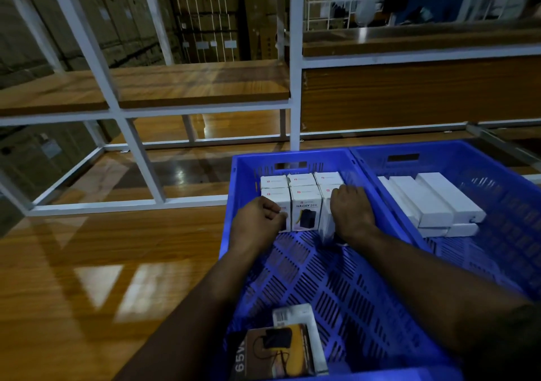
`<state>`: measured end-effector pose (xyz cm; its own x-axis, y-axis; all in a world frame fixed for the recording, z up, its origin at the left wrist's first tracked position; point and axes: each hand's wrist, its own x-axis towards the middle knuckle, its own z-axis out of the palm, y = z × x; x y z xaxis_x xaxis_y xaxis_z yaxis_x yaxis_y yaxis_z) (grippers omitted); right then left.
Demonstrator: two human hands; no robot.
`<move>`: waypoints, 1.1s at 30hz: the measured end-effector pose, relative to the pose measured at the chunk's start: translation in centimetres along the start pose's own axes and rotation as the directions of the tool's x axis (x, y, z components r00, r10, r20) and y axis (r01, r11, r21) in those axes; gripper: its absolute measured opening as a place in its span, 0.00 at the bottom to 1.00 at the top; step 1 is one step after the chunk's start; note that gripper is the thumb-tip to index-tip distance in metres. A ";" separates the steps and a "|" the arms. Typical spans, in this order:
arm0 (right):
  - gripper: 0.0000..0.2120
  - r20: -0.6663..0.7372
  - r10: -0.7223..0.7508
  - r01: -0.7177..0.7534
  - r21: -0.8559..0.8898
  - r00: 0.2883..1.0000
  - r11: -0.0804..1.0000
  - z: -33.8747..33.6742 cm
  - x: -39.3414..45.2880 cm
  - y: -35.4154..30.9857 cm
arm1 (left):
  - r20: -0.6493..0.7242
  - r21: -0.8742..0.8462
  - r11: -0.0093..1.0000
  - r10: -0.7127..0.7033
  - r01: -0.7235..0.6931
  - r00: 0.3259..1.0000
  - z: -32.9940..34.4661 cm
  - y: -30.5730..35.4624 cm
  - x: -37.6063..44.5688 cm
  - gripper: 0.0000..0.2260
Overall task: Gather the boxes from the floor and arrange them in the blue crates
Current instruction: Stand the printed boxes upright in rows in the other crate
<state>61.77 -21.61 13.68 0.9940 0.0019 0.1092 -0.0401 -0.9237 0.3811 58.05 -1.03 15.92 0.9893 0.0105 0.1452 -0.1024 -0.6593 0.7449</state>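
Wooden floor [73, 263]: crate [336, 287] (white boxes [304, 205])

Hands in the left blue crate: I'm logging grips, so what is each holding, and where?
Left hand grips the leftmost white box at its front left edge; right hand grips the rightmost white box over its top.
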 end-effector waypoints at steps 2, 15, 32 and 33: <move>0.27 0.025 0.021 -0.022 0.057 0.999 0.998 -0.5 -0.6 -0.4 | -0.017 0.017 1.000 0.013 -0.012 1.000 0.0 0.1 -0.1 0.07; 0.19 0.530 -0.651 0.262 0.630 0.543 0.731 -3.4 -5.7 -5.0 | 0.028 0.046 0.999 0.012 -0.014 1.000 0.4 -0.4 0.5 0.06; 0.10 0.634 -0.708 -0.039 0.753 0.313 0.657 -1.7 -6.4 -6.5 | -0.239 0.005 0.999 0.043 -0.043 0.970 -0.6 0.1 0.5 0.08; 0.10 0.617 -0.719 -0.027 0.764 0.319 0.645 -1.8 -6.3 -6.4 | -0.233 0.002 0.999 0.044 -0.044 0.971 -0.5 0.0 0.5 0.08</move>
<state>55.57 -15.02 12.17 0.4091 0.4279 -0.8059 0.0255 -0.8882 -0.4587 58.51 -0.62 16.36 0.9325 0.1566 0.3254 -0.1459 -0.6607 0.7363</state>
